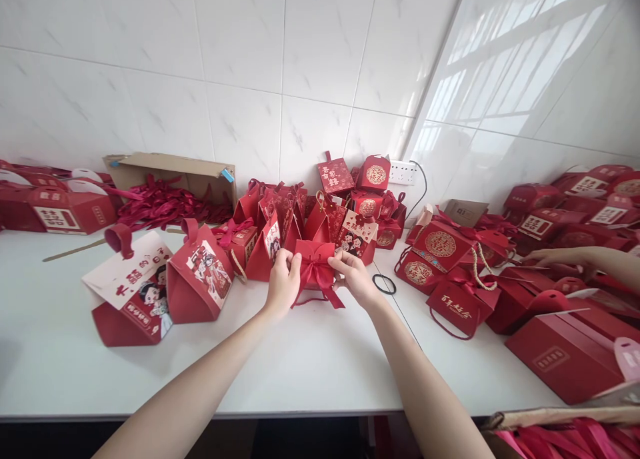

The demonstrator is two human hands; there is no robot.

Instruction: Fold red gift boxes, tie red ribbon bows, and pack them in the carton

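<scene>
A small red gift box (316,248) is held upright in the middle of the table, close to the front of a group of boxes. A satin ribbon (316,274) is tied in a bow on its front, its tails hanging down. My left hand (283,280) pinches the bow's left side, thumb and fingers closed. On the right side, my right hand (354,274) pinches the bow in the same way. A dark red cord loop hangs beneath the box. The fingertips partly cover the bow's ends.
Two tent-shaped boxes (133,296) stand at left. Behind them a cardboard carton (175,166) holds loose ribbons. Stacked boxes (440,246) and a larger red box (565,352) are at right, near another person's hand (565,256). A black ring (384,284) lies on the white table (310,366).
</scene>
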